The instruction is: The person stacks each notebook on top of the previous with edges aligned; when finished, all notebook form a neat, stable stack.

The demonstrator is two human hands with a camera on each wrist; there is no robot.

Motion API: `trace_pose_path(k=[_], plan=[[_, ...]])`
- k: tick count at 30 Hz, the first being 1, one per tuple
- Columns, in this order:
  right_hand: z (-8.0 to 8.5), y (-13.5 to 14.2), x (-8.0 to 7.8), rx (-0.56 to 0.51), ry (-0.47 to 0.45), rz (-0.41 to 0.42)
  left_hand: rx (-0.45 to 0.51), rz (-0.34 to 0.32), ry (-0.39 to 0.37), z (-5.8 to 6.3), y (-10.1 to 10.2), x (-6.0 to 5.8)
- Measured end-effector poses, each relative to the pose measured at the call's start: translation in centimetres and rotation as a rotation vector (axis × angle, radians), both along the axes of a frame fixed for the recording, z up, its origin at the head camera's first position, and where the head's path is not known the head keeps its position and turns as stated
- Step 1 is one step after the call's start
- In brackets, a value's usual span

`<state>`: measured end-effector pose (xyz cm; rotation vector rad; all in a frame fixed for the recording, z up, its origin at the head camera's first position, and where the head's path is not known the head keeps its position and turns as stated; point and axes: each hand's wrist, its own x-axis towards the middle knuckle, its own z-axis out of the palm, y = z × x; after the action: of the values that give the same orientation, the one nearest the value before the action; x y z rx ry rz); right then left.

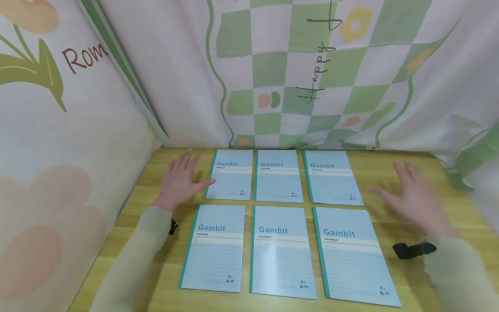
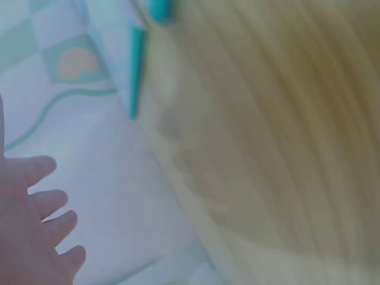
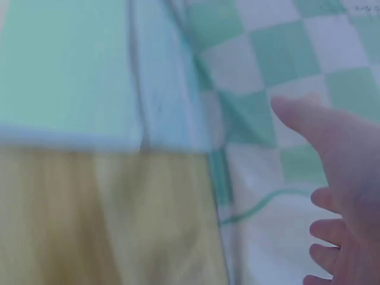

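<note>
Several light-blue Gambit notebooks with teal spines lie face up in two rows of three. In the back row are the left notebook (image 1: pixel 230 175), the middle notebook (image 1: pixel 277 177) and the right notebook (image 1: pixel 332 177). The front row holds another left notebook (image 1: pixel 216 255), middle notebook (image 1: pixel 281 260) and right notebook (image 1: pixel 352 264). My left hand (image 1: pixel 177 184), fingers spread, is beside the back-left notebook; its thumb overlaps that spine, and whether it touches is unclear. Right of the back-right notebook, my right hand (image 1: pixel 417 197) is spread and slightly blurred, holding nothing.
The notebooks lie on a wooden table (image 1: pixel 128 260). A checkered curtain (image 1: pixel 269 69) hangs along its back edge, and a flowered curtain (image 1: pixel 35 138) stands at the left. Black straps (image 1: pixel 414 250) show at both wrists.
</note>
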<state>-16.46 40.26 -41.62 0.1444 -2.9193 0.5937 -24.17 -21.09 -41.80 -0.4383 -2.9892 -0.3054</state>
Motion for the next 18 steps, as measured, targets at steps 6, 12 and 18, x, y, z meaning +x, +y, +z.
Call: trace_pose_path(k=[6,12,18], plan=[[1.7,-2.9,0.2,-0.169,-0.024,-0.006,0.198,-0.001,0.011,1.0,2.2,0.8],[2.5,-5.9,0.2,-0.274,-0.120,-0.036,0.381,0.011,-0.064,0.9,4.6,1.6],[2.7,-8.9,0.0,-0.314,-0.172,-0.021,0.591,0.076,-0.231,0.4,7.2,2.1]])
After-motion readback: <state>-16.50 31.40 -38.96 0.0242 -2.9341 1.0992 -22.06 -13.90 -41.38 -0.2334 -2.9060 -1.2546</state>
